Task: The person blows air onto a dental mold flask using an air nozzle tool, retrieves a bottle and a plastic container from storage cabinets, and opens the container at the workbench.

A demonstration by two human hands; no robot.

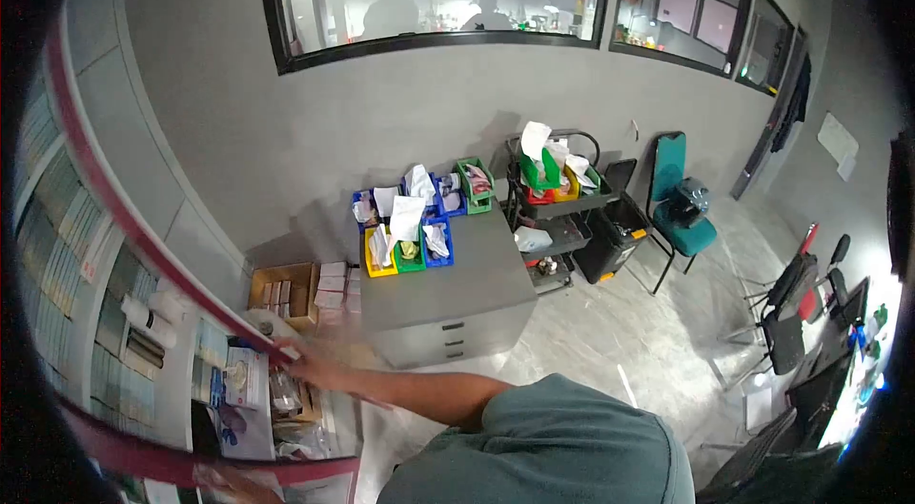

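My right hand [313, 367], at the end of an outstretched bare arm, is at the red edge [157, 232] of a tall cabinet. Its fingers are blurred, and I cannot tell whether they grip that edge. At the lower left, my left hand [236, 482] lies along the lower red edge [319, 469], partly cut off and smeared. Inside the cabinet, shelves hold rows of thin boxes [62, 237], white rolled or bottle-like items [148, 321] and a white and blue box [243, 375]. Clear plastic bags [284, 391] lie near my right hand.
An open cardboard box [286, 289] stands by the wall beside stacked packets [331, 285]. A grey drawer cabinet [448, 299] carries coloured bins [410, 246] with papers. Beyond are a black trolley [553, 235], a black bin [610, 242] and a green chair [681, 227] holding a helmet [686, 202].
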